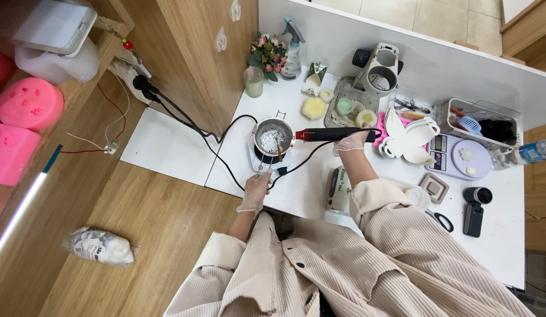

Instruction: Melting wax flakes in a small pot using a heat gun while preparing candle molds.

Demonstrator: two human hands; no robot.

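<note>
The right hand (350,141) has its grip clenched on a heat gun (332,135), whose long axis points at the pot (273,136). The left hand (255,191), nearer the pot, pinches a thin handle below it.

Wearing a cream ribbed corduroy jacket (343,264), buttoned front, sleeves with wide turned-back cuffs. Thin see-through disposable gloves on both, left hand (255,191) toward 9 o'clock, right hand (350,141) around 1 o'clock. Loose, slouchy fit overall.
</note>
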